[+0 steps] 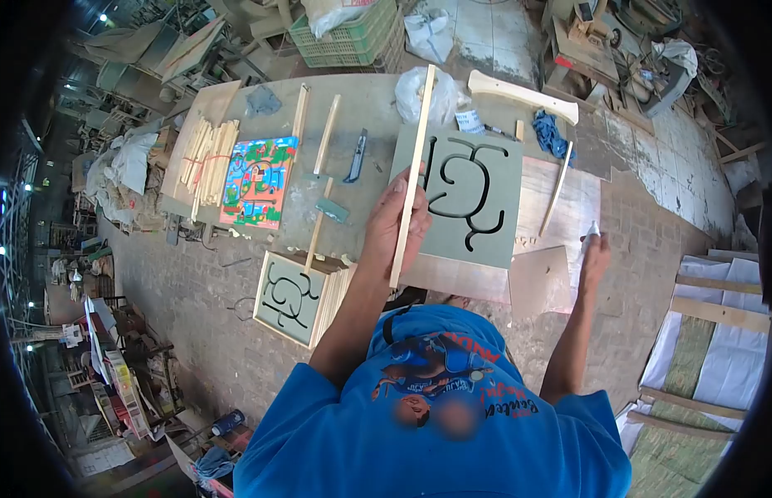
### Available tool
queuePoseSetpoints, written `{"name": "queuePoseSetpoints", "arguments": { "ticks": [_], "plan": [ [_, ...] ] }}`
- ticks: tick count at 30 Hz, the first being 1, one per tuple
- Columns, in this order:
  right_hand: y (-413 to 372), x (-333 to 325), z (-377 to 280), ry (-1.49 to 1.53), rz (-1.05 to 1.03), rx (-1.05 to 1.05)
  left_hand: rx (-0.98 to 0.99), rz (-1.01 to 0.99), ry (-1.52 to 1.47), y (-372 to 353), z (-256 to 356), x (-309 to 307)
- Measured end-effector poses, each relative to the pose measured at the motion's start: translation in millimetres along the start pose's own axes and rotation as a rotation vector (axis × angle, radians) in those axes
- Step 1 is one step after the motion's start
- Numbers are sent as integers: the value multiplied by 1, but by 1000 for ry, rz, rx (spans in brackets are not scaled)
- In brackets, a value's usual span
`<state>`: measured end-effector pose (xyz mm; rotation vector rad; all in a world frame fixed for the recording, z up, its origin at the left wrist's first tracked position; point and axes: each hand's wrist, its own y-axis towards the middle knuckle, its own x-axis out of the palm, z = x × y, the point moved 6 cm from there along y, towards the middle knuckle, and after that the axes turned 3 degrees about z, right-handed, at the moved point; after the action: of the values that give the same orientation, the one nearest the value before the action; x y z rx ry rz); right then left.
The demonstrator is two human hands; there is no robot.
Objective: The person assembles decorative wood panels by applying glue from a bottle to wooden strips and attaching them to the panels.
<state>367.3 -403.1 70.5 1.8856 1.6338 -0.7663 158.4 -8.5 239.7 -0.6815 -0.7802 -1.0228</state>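
My left hand [390, 224] is closed around the left edge of a grey-green board [502, 166] with curved black slots cut through it. A thin pale wooden strip [412, 174] stands along that edge, in the same grip, and sticks out past the board at both ends. Off to the right, my right hand [597, 256] is wrapped around a small white bottle [593, 227], its narrow tip pointing up and away from me. Below the board, a thin brown panel [540, 282] lies at the near edge of the table.
A stack of framed slotted boards [288, 300] stands left of me. On the table [353, 91] lie a bundle of strips [210, 158], a colourful printed board [260, 181], a utility knife [356, 156], a loose strip [557, 191] and a blue cloth [552, 134].
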Motion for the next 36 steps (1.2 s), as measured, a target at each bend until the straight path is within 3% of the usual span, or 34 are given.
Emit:
{"name": "queuePoseSetpoints", "arguments": {
  "ticks": [1,2,3,5,7,9,13,18,25,27,31,36],
  "plan": [
    [-3,-12,-19,459,-55,-5,7,-28,-5,-1,1,6],
    [-16,-18,-52,734,-54,59,14,-30,9,0,0,9],
    [-28,-21,-73,747,-39,51,16,-49,15,-1,-1,16],
    [-50,-7,-108,1133,-224,299,31,-48,55,0,-3,29],
    [-90,-16,-176,1305,-384,277,35,-63,73,1,-6,42],
    [-111,-13,-209,1298,-605,119,51,-79,137,-1,-8,53],
    [-154,-40,-272,1257,-694,56,90,-101,247,-6,-10,74],
    [-174,-67,-303,1041,-658,-235,137,-110,269,-17,-11,92],
    [-187,-71,-308,963,-607,-338,155,-123,326,-32,-9,108],
    [-191,-75,-314,910,-541,-474,172,-92,365,-35,-9,109],
    [-195,-84,-322,952,-462,-470,170,-6,352,-39,-12,108],
    [-188,-77,-311,940,-494,-342,166,-77,362,-48,-12,109]
  ]
}}
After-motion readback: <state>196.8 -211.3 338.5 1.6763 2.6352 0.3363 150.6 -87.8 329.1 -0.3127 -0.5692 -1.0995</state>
